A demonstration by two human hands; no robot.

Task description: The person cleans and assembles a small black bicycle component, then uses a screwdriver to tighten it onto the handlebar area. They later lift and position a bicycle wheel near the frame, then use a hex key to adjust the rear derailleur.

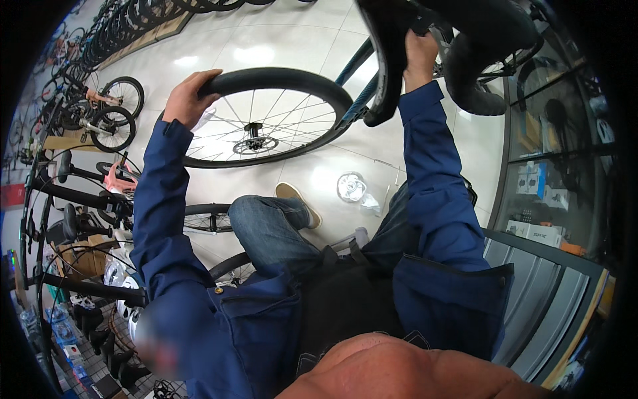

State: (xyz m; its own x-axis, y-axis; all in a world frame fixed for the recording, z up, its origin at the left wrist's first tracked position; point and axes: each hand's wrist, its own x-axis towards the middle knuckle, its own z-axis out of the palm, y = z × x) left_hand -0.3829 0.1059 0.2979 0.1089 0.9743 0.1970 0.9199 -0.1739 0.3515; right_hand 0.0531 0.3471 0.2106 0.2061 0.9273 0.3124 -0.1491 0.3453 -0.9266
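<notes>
With its fingers wrapped over the tyre's left end, my left hand (pixel 190 100) grips a bicycle wheel (pixel 287 75). This wheel has a black tyre, thin spokes and a disc brake rotor (pixel 255 144) at its hub. On its right side the tyre lies against the dark blue fork (pixel 362 93) of a road bike. My right hand (pixel 421 56) is closed among the bike's black drop handlebars (pixel 468 83), its fingertips partly hidden behind a dark part. Exactly which part it grips I cannot make out.
Below the wheel, a clear plastic packet (pixel 351 187) lies on the pale tiled floor (pixel 312 40). Several bikes, including a small bike (pixel 109 116), line the left side. A glass display case (pixel 551 179) stands at the right above a grey cabinet (pixel 538 299). Another wheel (pixel 207 218) is near my knee.
</notes>
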